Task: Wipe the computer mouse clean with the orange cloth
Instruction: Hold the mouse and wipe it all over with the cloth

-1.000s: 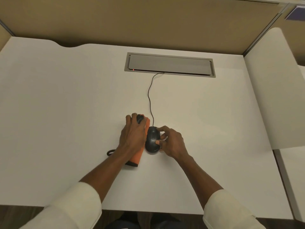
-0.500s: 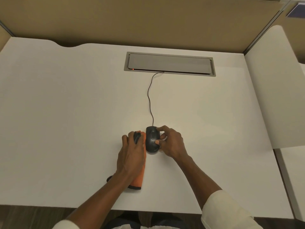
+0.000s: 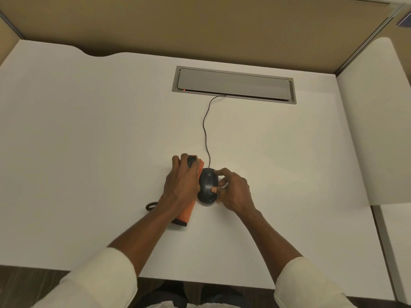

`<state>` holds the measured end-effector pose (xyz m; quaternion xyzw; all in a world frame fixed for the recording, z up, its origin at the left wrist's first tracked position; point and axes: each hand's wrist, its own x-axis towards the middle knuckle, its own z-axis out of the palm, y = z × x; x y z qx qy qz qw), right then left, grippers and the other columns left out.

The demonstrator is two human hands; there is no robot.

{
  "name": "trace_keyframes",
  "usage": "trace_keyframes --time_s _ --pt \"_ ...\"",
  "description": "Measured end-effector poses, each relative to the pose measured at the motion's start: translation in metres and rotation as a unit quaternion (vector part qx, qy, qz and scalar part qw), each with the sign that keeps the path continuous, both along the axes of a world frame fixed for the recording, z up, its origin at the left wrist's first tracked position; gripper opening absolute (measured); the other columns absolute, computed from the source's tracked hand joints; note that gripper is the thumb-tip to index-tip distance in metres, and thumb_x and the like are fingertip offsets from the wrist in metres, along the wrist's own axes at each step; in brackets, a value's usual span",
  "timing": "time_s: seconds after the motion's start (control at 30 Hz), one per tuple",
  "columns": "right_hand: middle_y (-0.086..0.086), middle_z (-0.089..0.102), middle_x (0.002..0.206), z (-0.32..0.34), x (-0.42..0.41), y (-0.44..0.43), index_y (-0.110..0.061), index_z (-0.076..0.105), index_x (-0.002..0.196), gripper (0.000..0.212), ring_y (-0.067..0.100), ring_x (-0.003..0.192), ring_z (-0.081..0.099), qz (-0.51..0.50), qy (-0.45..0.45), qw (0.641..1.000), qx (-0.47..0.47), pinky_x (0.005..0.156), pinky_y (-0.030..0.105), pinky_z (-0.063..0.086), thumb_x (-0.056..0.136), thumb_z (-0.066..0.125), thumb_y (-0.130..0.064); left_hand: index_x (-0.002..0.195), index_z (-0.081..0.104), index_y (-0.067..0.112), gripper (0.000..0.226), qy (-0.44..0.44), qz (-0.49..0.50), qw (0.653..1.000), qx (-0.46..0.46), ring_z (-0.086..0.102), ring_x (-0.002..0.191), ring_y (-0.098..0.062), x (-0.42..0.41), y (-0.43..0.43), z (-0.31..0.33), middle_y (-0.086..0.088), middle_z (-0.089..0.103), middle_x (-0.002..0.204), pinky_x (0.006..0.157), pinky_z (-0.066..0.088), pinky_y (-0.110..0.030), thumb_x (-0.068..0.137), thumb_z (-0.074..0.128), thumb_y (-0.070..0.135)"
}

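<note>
A black wired computer mouse (image 3: 206, 188) lies on the white desk (image 3: 89, 141), its cable (image 3: 205, 132) running back to a grey hatch. My right hand (image 3: 233, 192) grips the mouse's right side, thumb on its top. My left hand (image 3: 183, 183) presses the folded orange cloth (image 3: 186, 213) flat against the mouse's left flank. The cloth's black-edged end sticks out below my palm, and an orange corner shows by my fingertips. Most of the cloth is hidden under the hand.
A grey cable hatch (image 3: 233, 84) with a small red light sits in the desk at the back. A black loop (image 3: 151, 205) pokes out left of my left wrist. Tan partition walls stand behind, and a white side panel (image 3: 378, 130) rises at the right.
My left hand slid the cloth back toward me along the mouse's left side, then forward again. The right hand and the mouse stayed almost still.
</note>
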<state>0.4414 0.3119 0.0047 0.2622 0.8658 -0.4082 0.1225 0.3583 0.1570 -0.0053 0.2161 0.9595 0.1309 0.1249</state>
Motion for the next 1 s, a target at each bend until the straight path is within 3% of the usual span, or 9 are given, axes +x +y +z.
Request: trace_keyframes --time_s 0.1,0.17,0.27,0.4,0.53,0.77,0.87,1.0 --pt "0.001 0.075 0.105 -0.001 0.001 -0.001 -0.03 0.067 0.131 0.047 0.029 0.087 0.077 -0.008 0.004 1.0 -0.003 0.093 0.046 0.059 0.087 0.081 -0.018 0.141 0.05 0.021 0.051 0.018 -0.022 1.0 -0.004 0.041 0.127 -0.028 -0.012 0.002 0.0 -0.006 0.043 0.14 0.075 0.06 -0.041 0.092 0.066 0.021" --pt "0.002 0.075 0.104 -0.001 0.0 -0.001 -0.03 0.067 0.13 0.047 0.03 0.085 0.077 -0.01 0.004 1.0 -0.003 0.092 0.047 0.06 0.087 0.082 -0.017 0.145 0.047 0.02 0.058 0.011 -0.018 1.0 -0.001 0.041 0.128 -0.029 -0.008 0.001 0.001 -0.007 0.042 0.142 0.077 0.061 -0.041 0.09 0.068 0.021" --pt "0.002 0.076 0.103 -0.001 0.0 -0.001 -0.029 0.068 0.13 0.048 0.029 0.085 0.077 -0.015 0.005 1.0 -0.006 0.091 0.047 0.061 0.086 0.083 -0.017 0.147 0.042 0.02 0.071 -0.015 0.031 0.999 0.027 0.043 0.127 -0.029 0.018 -0.004 0.003 -0.009 0.04 0.143 0.079 0.061 -0.04 0.084 0.076 0.02" --pt "0.0 0.077 0.1 -0.001 0.0 -0.002 -0.029 0.068 0.132 0.05 0.025 0.088 0.076 -0.017 0.005 1.0 -0.003 0.091 0.046 0.061 0.086 0.083 -0.018 0.151 0.038 0.024 0.068 -0.027 0.083 0.995 0.048 0.04 0.128 -0.027 0.06 -0.012 0.004 -0.008 0.036 0.145 0.086 0.058 -0.038 0.091 0.067 0.015" --pt "-0.004 0.075 0.097 0.0 0.001 -0.001 -0.031 0.068 0.131 0.049 0.021 0.09 0.072 -0.013 0.006 1.0 0.001 0.089 0.039 0.058 0.085 0.082 -0.019 0.152 0.038 0.023 0.051 -0.042 0.13 0.988 0.066 0.041 0.128 -0.027 0.09 -0.011 0.006 -0.011 0.038 0.143 0.087 0.059 -0.037 0.103 0.052 0.023" --pt "-0.002 0.075 0.096 0.0 0.0 -0.001 -0.03 0.067 0.13 0.048 0.023 0.092 0.072 -0.009 0.009 1.0 0.006 0.089 0.041 0.059 0.086 0.083 -0.019 0.156 0.032 0.022 0.057 -0.084 0.188 0.974 0.1 0.044 0.129 -0.023 0.116 -0.008 0.004 -0.008 0.034 0.145 0.093 0.052 -0.026 0.104 0.053 0.036" --pt "0.0 0.076 0.097 -0.002 0.0 -0.001 -0.029 0.067 0.13 0.048 0.026 0.089 0.074 -0.009 0.01 1.0 -0.002 0.09 0.045 0.061 0.087 0.084 -0.018 0.154 0.037 0.022 0.053 -0.083 0.192 0.973 0.095 0.044 0.131 -0.023 0.109 -0.007 0.003 -0.009 0.036 0.144 0.094 0.053 -0.028 0.104 0.053 0.033" --pt "-0.003 0.075 0.094 -0.003 0.0 0.0 -0.03 0.066 0.129 0.047 0.026 0.086 0.075 -0.007 0.009 1.0 -0.011 0.092 0.047 0.059 0.086 0.083 -0.017 0.137 0.048 0.023 0.039 -0.06 0.159 0.982 0.082 0.046 0.122 -0.025 0.081 -0.005 0.008 -0.006 0.041 0.132 0.082 0.058 -0.036 0.099 0.058 0.023"
